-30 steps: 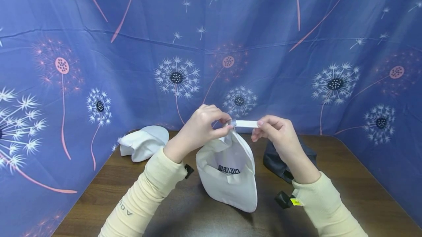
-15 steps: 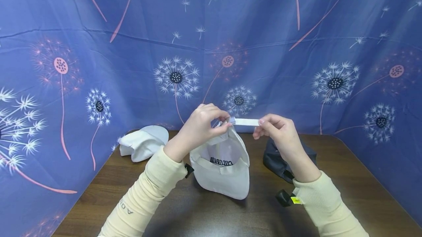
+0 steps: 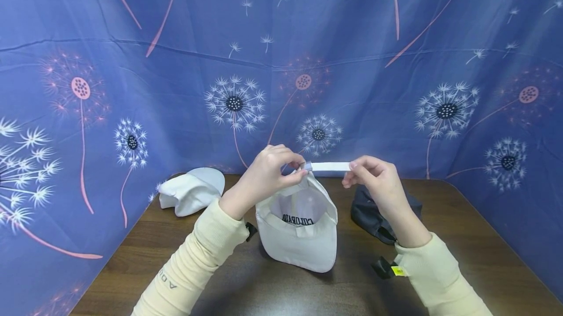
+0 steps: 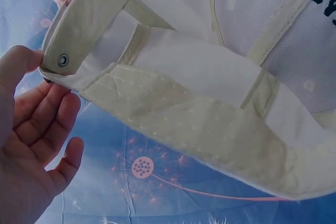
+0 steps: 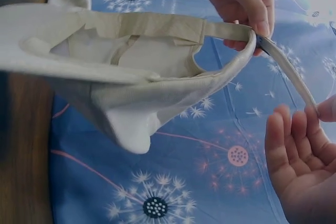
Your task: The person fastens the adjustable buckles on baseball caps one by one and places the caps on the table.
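A white baseball cap (image 3: pixel 299 250) hangs over the table, its inside facing me and dark reversed lettering (image 3: pixel 296 219) showing through. My left hand (image 3: pixel 270 174) pinches the cap's back edge beside a metal buckle (image 3: pixel 308 166). From the buckle the white strap (image 3: pixel 331 166) runs taut to the right, its end pinched between the thumb and fingers of my right hand (image 3: pixel 376 177). A small metal eyelet (image 4: pixel 63 60) shows near my left thumb in the left wrist view. In the right wrist view the strap curves slightly from the buckle to my right fingers.
Another white cap (image 3: pixel 192 191) lies at the table's back left. A dark cap (image 3: pixel 374 216) lies behind my right forearm, partly hidden. Brown wooden table (image 3: pixel 246 277) underneath; blue dandelion-print cloth (image 3: pixel 374 86) hangs around the back and sides.
The cap body swings left, then slightly back right, and its inside turns more toward me. My right hand shifts a little right, and more strap shows between the buckle and its fingers.
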`<action>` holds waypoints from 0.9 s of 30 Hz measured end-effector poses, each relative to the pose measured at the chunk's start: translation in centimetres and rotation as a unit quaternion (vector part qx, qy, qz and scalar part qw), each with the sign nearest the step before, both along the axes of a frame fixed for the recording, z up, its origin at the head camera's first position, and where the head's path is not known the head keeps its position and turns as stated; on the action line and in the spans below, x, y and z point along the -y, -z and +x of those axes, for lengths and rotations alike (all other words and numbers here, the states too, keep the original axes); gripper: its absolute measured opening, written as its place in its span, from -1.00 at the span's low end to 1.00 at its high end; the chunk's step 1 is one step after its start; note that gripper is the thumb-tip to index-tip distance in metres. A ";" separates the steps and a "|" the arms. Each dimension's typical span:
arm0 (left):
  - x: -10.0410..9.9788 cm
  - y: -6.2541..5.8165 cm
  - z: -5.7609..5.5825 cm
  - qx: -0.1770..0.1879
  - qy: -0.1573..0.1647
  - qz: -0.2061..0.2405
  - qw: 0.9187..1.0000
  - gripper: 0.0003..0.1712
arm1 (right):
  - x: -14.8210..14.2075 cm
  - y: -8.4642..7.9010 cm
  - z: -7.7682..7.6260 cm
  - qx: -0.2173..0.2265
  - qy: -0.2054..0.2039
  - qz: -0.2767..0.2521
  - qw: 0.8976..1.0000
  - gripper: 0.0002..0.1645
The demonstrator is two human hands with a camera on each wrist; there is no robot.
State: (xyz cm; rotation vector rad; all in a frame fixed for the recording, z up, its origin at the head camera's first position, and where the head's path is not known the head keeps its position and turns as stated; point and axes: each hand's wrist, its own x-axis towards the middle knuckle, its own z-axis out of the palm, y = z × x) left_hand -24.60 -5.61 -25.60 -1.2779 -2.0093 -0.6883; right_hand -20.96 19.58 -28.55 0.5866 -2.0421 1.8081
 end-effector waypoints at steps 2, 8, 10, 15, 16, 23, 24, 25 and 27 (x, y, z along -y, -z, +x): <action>0.0 0.1 0.0 0.002 0.000 0.002 1.000 -0.92 | 0.0 0.1 0.1 -0.015 0.023 0.028 0.999 -0.78; -0.1 0.2 -0.2 0.016 -0.002 0.002 1.000 -0.90 | 0.4 0.2 0.6 -0.038 0.090 0.078 0.992 -0.71; -0.1 0.3 -0.1 0.022 -0.003 0.000 1.000 -0.90 | 0.4 0.3 0.7 -0.051 0.107 0.090 0.989 -0.67; -0.2 0.4 0.0 0.032 -0.007 -0.004 0.999 -0.90 | 0.8 0.5 0.9 -0.137 0.145 0.136 0.971 -0.52; -0.2 0.4 -0.1 0.032 -0.007 -0.005 0.999 -0.90 | 0.9 0.5 0.9 -0.163 0.157 0.151 0.962 -0.50; -0.3 0.5 -0.2 0.033 -0.010 -0.007 0.999 -0.90 | 2.1 1.2 0.7 -0.325 0.192 0.208 0.902 -0.49; -0.4 0.5 -0.2 0.034 -0.011 -0.008 0.999 -0.90 | 2.4 1.3 0.6 -0.342 0.191 0.212 0.895 -0.48; -0.4 0.5 -0.2 0.035 -0.012 -0.009 0.999 -0.91 | 2.6 1.4 0.5 -0.356 0.190 0.216 0.889 -0.46; -0.5 0.5 -0.2 0.034 -0.016 -0.012 0.999 -0.90 | 3.1 1.6 0.3 -0.385 0.188 0.223 0.876 -0.45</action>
